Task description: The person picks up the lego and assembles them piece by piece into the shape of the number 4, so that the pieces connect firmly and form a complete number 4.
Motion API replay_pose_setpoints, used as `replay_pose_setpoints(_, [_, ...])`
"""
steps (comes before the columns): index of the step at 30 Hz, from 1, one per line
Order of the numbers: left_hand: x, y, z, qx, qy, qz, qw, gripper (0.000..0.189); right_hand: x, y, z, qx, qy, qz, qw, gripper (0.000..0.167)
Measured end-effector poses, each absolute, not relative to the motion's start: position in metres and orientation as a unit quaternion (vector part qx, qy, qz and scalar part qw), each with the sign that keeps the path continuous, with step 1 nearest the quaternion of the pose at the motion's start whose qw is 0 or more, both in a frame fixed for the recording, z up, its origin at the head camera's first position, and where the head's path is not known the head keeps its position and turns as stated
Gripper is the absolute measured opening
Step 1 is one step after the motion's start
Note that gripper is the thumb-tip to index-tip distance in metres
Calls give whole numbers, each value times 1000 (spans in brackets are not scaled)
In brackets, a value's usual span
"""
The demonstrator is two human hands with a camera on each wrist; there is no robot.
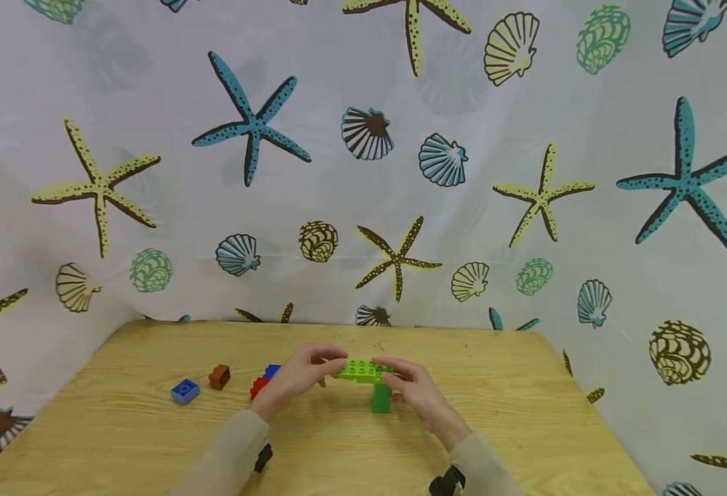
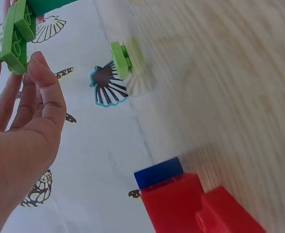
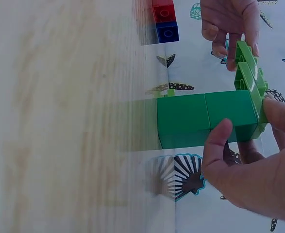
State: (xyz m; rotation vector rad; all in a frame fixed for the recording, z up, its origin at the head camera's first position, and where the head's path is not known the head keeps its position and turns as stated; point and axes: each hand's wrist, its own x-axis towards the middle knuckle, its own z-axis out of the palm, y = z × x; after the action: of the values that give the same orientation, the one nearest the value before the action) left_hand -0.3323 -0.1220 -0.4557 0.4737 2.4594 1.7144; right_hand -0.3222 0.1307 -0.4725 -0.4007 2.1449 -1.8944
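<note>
Two dark green building bricks (image 3: 205, 119) are stacked into an upright column at the table's middle. Across its top lie light green bricks (image 1: 360, 370) with studs, jutting out to the left. My left hand (image 1: 298, 375) pinches the free left end of that light green piece between thumb and fingers. On the other side my right hand (image 1: 422, 393) grips the joint, its thumb against the dark green column and its forefinger on the light green top. Another small light green brick (image 2: 120, 59) sits on the table behind; the head view hides it.
Left of the left hand, red bricks (image 1: 258, 387) lie beside a blue brick (image 1: 272, 370), partly covered by that hand. Farther left are a brown brick (image 1: 219, 377) and another blue brick (image 1: 185, 391). A shell-and-starfish cloth (image 1: 313, 193) hangs behind the wooden table (image 1: 493, 427).
</note>
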Motion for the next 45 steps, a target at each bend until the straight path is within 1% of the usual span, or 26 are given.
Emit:
replay_pose_setpoints(3, [-331, -130, -458, 158, 809, 563, 51, 37, -323, 130, -473, -136, 744, -643, 122, 37])
replay_pose_setpoints(9, [-333, -146, -462, 172, 820, 543, 60, 33, -324, 130, -474, -148, 736, -649, 126, 38])
replay_pose_setpoints(14, [-333, -157, -457, 191, 835, 512, 68, 34, -325, 131, -475, -157, 730, -654, 120, 38])
replay_pose_setpoints(20, [-327, -174, -456, 209, 833, 504, 95, 29, -325, 132, -477, -156, 729, -655, 123, 40])
replay_pose_setpoints(27, [-320, -193, -457, 219, 820, 514, 124, 24, -325, 133, -476, -154, 730, -653, 130, 38])
replay_pose_setpoints(33, [-317, -214, -457, 221, 814, 513, 158, 30, -324, 132, -476, -146, 728, -656, 136, 39])
replay_pose_setpoints(38, [-316, -227, -458, 227, 831, 478, 170, 31, -325, 131, -477, -146, 728, -656, 137, 40])
replay_pose_setpoints(45, [-319, -239, -457, 227, 861, 420, 173, 26, -325, 131, -476, -148, 731, -653, 129, 39])
